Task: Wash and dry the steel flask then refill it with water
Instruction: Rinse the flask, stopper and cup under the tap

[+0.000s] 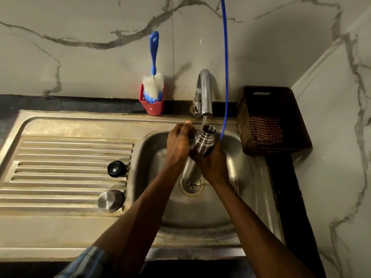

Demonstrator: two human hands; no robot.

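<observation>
Right hand (213, 167) grips the steel flask (202, 144) under running tap (204, 93); left hand (178, 143) curls against it

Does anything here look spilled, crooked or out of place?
Nothing looks spilled or broken. The steel flask is tilted under the running tap on purpose, gripped by the right hand, and the water falls over the sink. Its two caps sit apart on the drainboard.

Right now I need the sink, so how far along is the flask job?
Early. Done: black cap and steel lid are off, lying on the drainboard. In hand: both hands hold the flask under the running tap. Left: the brush sits in its holder; drying and refilling remain.
</observation>
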